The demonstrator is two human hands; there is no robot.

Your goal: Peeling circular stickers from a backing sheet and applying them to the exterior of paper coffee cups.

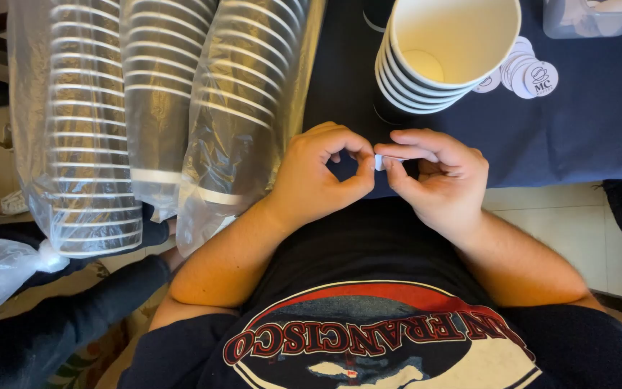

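Our hands pinch a tiny white sticker

Our left hand (318, 180) and right hand (437, 176) hold the small sticker (379, 161) between fingertips; we cannot tell which way it points. Just past them stands a stack of paper cups (444, 50), with loose round stickers (527, 72) beside it

Bare forearms, no sleeves past the elbow; left hand (318, 176), right hand (437, 176) ungloved, ringless. Black short-sleeved T-shirt (368, 288), red-and-white round graphic on chest.
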